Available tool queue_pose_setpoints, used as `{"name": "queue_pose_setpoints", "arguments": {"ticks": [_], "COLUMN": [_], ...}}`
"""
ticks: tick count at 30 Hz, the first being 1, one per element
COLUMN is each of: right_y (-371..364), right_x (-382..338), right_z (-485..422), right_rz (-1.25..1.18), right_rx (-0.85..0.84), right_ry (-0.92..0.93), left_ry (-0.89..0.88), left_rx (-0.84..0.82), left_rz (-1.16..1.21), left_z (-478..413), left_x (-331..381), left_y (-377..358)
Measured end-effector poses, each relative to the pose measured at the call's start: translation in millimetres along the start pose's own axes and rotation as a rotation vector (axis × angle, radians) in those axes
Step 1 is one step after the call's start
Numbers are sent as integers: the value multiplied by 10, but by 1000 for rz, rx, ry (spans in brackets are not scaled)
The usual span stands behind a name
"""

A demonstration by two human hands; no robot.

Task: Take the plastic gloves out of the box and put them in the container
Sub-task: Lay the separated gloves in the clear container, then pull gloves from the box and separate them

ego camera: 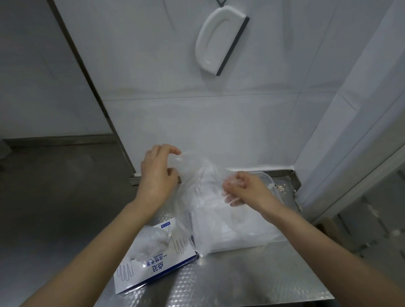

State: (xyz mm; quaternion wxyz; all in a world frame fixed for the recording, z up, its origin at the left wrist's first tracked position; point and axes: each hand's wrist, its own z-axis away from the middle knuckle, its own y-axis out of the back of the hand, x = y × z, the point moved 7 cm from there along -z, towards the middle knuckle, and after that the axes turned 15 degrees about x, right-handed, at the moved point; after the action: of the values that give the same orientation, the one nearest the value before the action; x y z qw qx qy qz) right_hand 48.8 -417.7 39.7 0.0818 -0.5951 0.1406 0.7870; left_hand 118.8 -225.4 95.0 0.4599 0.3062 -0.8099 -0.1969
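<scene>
A white and blue glove box (154, 256) lies on the steel table at the left, with crumpled clear gloves showing in its opening. A bunch of thin clear plastic gloves (204, 192) hangs in the air between my hands. My left hand (158, 173) pinches its upper left edge. My right hand (244, 190) grips its right side with curled fingers. Below and behind the gloves stands a clear plastic container (270, 179) holding a white pile; the hanging plastic covers most of it.
The embossed steel table (219, 285) ends at a white tiled wall behind and a wall corner on the right. A white squeegee (219, 40) hangs on the wall above. Left of the table the grey floor drops away.
</scene>
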Motion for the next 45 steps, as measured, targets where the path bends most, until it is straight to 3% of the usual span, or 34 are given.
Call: {"name": "queue_pose_setpoints", "arguments": {"ticks": [2, 5, 7, 13, 16, 21, 25, 27, 31, 34, 36, 39, 43, 45], "right_y": [24, -20, -39, 30, 18, 53, 237, 402, 667, 690, 647, 557, 409, 341], "right_x": [-18, -83, -124, -99, -134, -232, -228, -156, 10, 71, 139, 271, 310, 418], "right_z": [-3, 29, 52, 100, 182, 341, 245, 92, -188, -312, -392, -491, -551, -580], "right_rz": [-69, -115, -94, 266, 397, 497, 550, 604, 675, 602, 538, 548, 1006, 1148], "right_rx": [71, 88, 80, -17, -165, -416, -403, -304, -118, 4, 108, 247, 248, 196], "right_ry": [-37, -67, -65, 88, 191, 191, 171, 144, 101, 91, 86, 89, 383, 390], "left_ry": [-164, -342, -399, -181, -86, 58, 279, 371, 725, 856, 829, 702, 523, 359], "left_rx": [-146, -540, -635, -495, -433, -912, -1110, -1020, -656, -369, -234, -172, -237, -277], "left_rz": [48, -31, -129, 133, 206, 254, 385, 528, 772, 758, 617, 428, 154, -9], "left_z": [141, 557, 715, 512, 317, 344, 524, 546, 560, 579, 609, 677, 789, 799], "left_x": [250, 507, 510, 412, 333, 231, 149, 127, 9, -34, -41, -105, -229, -199], "left_y": [-52, -294, -413, -303, -319, -579, -663, -713, -755, -755, -752, -838, -911, -917]}}
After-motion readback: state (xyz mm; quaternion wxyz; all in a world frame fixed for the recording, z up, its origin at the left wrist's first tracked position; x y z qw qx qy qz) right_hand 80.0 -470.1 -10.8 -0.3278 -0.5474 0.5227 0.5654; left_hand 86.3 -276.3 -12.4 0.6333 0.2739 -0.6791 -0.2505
